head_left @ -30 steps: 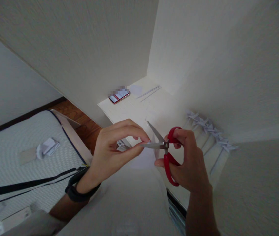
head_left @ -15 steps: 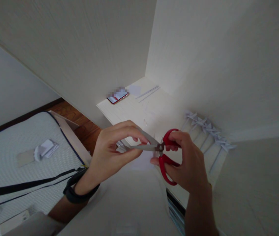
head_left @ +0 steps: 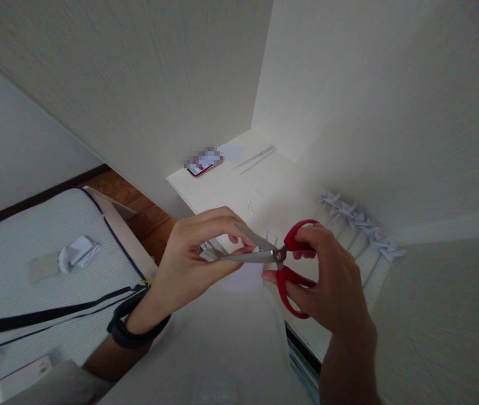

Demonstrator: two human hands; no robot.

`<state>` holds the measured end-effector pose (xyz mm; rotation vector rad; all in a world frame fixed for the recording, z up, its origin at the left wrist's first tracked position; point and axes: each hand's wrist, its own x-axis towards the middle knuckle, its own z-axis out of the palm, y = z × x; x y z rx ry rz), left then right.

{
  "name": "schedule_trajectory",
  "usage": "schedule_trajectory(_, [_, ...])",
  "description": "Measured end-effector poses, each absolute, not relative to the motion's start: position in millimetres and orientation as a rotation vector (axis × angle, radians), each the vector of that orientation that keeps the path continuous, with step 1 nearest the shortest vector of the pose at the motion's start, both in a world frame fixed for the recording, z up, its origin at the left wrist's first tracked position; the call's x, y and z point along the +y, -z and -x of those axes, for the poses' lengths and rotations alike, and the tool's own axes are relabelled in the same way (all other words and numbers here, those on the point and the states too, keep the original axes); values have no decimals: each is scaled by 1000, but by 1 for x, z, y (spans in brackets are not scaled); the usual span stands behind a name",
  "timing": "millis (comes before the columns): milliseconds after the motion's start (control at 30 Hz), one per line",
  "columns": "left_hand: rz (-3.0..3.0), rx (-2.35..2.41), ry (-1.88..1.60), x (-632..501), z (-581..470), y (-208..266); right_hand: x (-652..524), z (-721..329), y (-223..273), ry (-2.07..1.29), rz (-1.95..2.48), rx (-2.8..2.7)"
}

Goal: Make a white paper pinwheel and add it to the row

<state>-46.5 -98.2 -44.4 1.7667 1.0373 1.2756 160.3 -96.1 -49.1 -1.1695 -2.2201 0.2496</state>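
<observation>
My right hand (head_left: 334,275) grips a pair of red-handled scissors (head_left: 283,287), fingers through the loops and blades spread apart. The blades point left, crossing in front of the fingertips of my left hand (head_left: 195,256). Thumb and fingers of that hand are brought together in a pinch; what they hold is largely hidden behind the blades. A pale, thin piece (head_left: 210,248) shows inside the curl of its palm, too unclear to name. Below the scissors, a white sheet of paper (head_left: 243,278) is partly visible.
On the white tabletop (head_left: 218,191) are a phone (head_left: 203,163), a round paper piece (head_left: 233,153) and thin sticks (head_left: 256,157). Several folded paper stars on sticks (head_left: 355,216) line the right wall. A mattress (head_left: 53,219) at left bears a crumpled white item (head_left: 79,251).
My right hand and the scissors have shifted slightly right, drawing the blades back a little from my left fingers. My left hand stays almost still in its pinch.
</observation>
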Motion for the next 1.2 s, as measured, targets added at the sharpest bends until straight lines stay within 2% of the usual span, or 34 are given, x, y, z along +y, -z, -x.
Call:
schedule_trajectory(933, [-1620,938,-1288,-98,46,46,-93,-167,51,-284,1140,-2190])
schedule_trajectory(1200, [-1658,966,-1284,-97,46,45,-95,-166,49,-433,1105,-2123])
